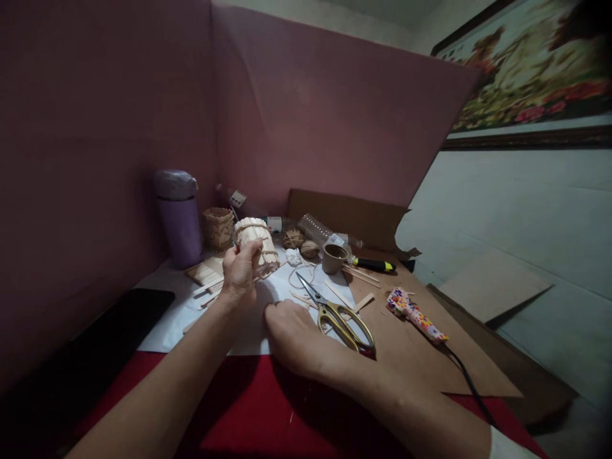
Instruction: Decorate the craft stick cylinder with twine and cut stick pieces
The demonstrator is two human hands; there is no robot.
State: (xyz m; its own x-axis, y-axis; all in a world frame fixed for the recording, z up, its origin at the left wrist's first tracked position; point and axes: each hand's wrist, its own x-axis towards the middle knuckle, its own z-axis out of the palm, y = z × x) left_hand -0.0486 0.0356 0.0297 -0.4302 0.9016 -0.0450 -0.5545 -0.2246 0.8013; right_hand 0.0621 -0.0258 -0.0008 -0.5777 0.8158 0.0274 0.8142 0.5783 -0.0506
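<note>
My left hand (240,271) is closed around a small cylinder of pale craft sticks bound with twine (257,242), holding it just above the white paper sheet (268,299). My right hand (294,335) rests knuckles up on that paper, fingers curled under, and what they hold, if anything, is hidden. Gold-handled scissors (337,312) lie open just right of my right hand. Loose sticks (356,277) and a loop of string (303,277) lie beyond them.
A purple flask (179,217), a woven basket (217,227), twine balls (301,242), a clear plastic bottle (318,229) and a brown cup (333,257) stand at the back. A black-yellow cutter (375,264) and a patterned glue gun (415,313) lie on brown cardboard (430,357). A black phone (129,312) lies left.
</note>
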